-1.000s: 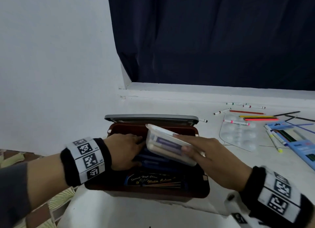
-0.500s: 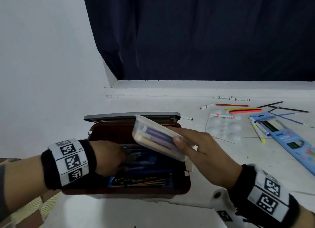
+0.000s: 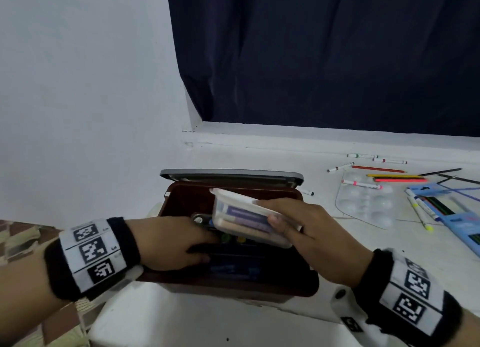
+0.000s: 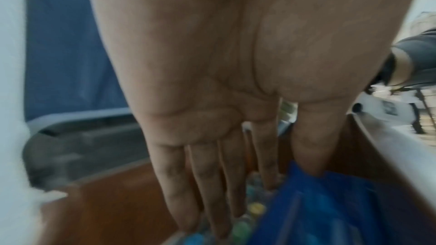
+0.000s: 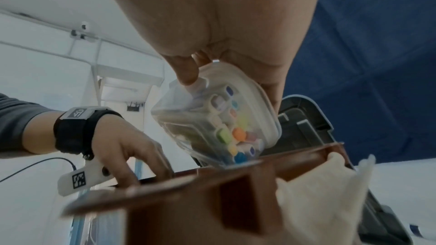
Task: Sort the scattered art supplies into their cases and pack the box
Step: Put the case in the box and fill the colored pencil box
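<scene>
The left hand (image 3: 168,240) lay flat, fingers straight, pressing supplies inside the brown box (image 3: 259,287) on the bench. The right hand (image 3: 306,232) gripped the clear plastic case (image 3: 246,217), tilted over the box; it looked light, rigid, slippery, best held across its sides.

A dark navy curtain (image 3: 324,56) fills the upper right of the head view, hanging above a white ledge (image 3: 311,136). A plain white wall (image 3: 83,87) covers the upper left. At the lower left edge, a patterned brown and cream floor (image 3: 18,232) shows.
</scene>
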Demonstrator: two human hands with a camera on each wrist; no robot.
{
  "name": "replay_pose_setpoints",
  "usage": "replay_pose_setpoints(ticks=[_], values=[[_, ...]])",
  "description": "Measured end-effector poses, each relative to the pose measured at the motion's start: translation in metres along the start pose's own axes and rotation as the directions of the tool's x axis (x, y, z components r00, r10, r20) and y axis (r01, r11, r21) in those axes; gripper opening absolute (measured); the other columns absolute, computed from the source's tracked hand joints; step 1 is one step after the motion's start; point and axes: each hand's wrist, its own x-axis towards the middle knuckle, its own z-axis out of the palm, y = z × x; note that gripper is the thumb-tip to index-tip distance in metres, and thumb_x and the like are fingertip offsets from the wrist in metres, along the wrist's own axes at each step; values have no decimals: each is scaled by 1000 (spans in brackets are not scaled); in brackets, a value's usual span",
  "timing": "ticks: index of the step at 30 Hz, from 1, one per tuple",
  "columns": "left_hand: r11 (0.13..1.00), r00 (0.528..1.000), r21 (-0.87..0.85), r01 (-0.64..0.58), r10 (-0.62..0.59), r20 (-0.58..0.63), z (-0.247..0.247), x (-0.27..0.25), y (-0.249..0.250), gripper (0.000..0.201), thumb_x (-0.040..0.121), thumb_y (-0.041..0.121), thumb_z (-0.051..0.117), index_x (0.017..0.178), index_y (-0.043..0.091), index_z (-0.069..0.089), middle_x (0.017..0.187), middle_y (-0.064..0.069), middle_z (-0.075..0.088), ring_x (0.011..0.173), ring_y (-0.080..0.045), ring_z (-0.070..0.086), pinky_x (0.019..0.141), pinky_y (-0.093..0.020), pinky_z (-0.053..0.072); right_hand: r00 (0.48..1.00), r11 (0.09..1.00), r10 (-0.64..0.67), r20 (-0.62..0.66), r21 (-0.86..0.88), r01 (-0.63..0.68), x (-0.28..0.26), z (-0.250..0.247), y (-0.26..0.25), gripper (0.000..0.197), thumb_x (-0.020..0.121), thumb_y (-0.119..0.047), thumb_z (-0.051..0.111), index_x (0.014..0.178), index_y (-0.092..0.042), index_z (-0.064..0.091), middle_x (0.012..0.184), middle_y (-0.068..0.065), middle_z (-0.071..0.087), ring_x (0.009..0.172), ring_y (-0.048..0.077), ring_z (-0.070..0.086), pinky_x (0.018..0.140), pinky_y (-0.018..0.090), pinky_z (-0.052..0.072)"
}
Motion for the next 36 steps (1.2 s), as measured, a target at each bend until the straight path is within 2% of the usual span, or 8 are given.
replay_pose_setpoints(ticks=[4, 8, 11, 18, 22, 25, 30, 36], values=[[997, 948, -53, 54, -68, -311, 7, -36, -18, 42, 95, 56, 40, 134, 42, 50, 131, 22, 53, 119, -1, 52, 102, -24, 43, 992, 962, -85, 99, -250, 107, 7, -4, -10, 48, 100, -56, 25, 137, -39, 51, 133, -25, 53, 124, -4, 44, 104, 24, 39], [968, 768, -236, 89, -218, -602, 33, -56, -26, 44, 95, 54, 34, 133, 40, 51, 124, 29, 55, 115, 2, 52, 98, -17, 41, 956, 851, -143, 256, -462, 251, 25, 2, -19, 51, 100, -55, 19, 139, -40, 49, 133, -21, 54, 120, 10, 44, 99, 33, 41], [892, 664, -444, 83, -382, -643, 52, -52, -22, 43, 100, 53, 33, 134, 38, 53, 123, 27, 56, 117, 0, 52, 101, -25, 43, 904, 727, -142, 403, -577, 371, 41, 15, -22, 49, 101, -52, 15, 137, -43, 47, 131, -19, 55, 117, 17, 44, 94, 37, 42], [883, 653, -462, 80, -397, -646, 72, -37, -10, 36, 95, 61, 27, 124, 51, 46, 123, 36, 44, 118, 11, 41, 101, -33, 33, 800, 517, -174, 574, -638, 571, 71, 38, -9, 43, 99, -42, 25, 137, -43, 46, 128, -2, 59, 117, 25, 50, 82, 39, 51], [880, 584, -471, 56, -412, -700, 76, -32, -12, 26, 98, 51, 37, 120, 47, 50, 121, 31, 48, 116, 5, 44, 98, -34, 36, 862, 469, -101, 497, -740, 482, 73, 43, 2, 55, 88, -28, 65, 136, -46, 46, 130, 9, 56, 114, 32, 53, 70, 40, 50], [872, 551, -487, 38, -425, -718, 78, -29, -15, 27, 97, 48, 42, 121, 42, 55, 120, 27, 51, 115, 3, 46, 98, -34, 41, 919, 485, 72, 387, -819, 307, 68, 48, 1, 58, 89, -26, 61, 143, -36, 39, 133, 15, 48, 105, 36, 54, 70, 38, 47], [863, 529, -500, 68, -456, -715, 81, -27, -13, 33, 97, 48, 43, 122, 34, 58, 119, 20, 53, 112, -4, 48, 99, -40, 42, 946, 451, 178, 271, -877, 167, 71, 52, -4, 33, 83, -23, 58, 115, -22, 53, 75, 3, 60, 59, 28, 58, 48, 29, 30], [868, 515, -487, 101, -465, -720, 83, -26, -8, 35, 96, 50, 42, 121, 33, 60, 115, 19, 54, 106, -1, 45, 97, -33, 40, 927, 417, 72, 367, -856, 306, 74, 61, -6, 49, 101, -41, 37, 142, -16, 32, 119, 7, 62, 102, 30, 57, 71, 35, 31]])
